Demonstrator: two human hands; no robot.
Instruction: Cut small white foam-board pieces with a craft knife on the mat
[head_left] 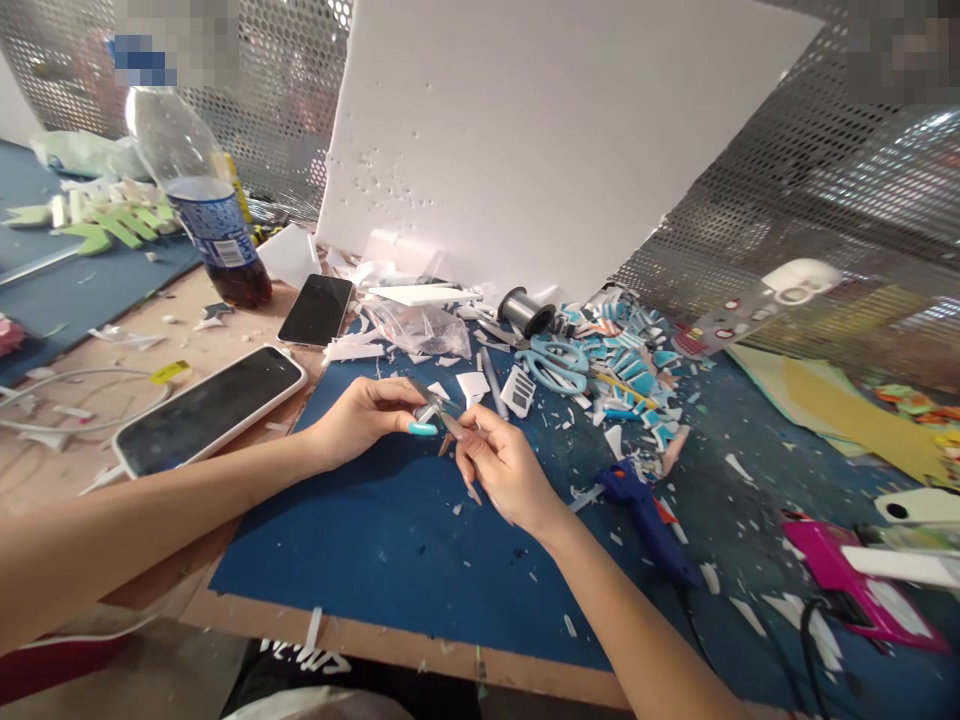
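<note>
My left hand (367, 418) and my right hand (501, 468) meet over a blue mat (390, 540) near the middle of the table. Both pinch one small grey metal piece (433, 402) between their fingertips; I cannot make out what it is. The left thumb, with a teal nail, presses on it from below. The right fingers close on its right end. Small white scraps lie on the mat around the hands.
A blue glue gun (637, 505) lies right of my right hand, a pink tool (855, 580) farther right. Teal scissors (559, 362), a wire spool (525, 312) and coloured offcuts sit behind. Two phones (210, 408) and a bottle (210, 215) stand left. A white foam board (540, 130) leans at the back.
</note>
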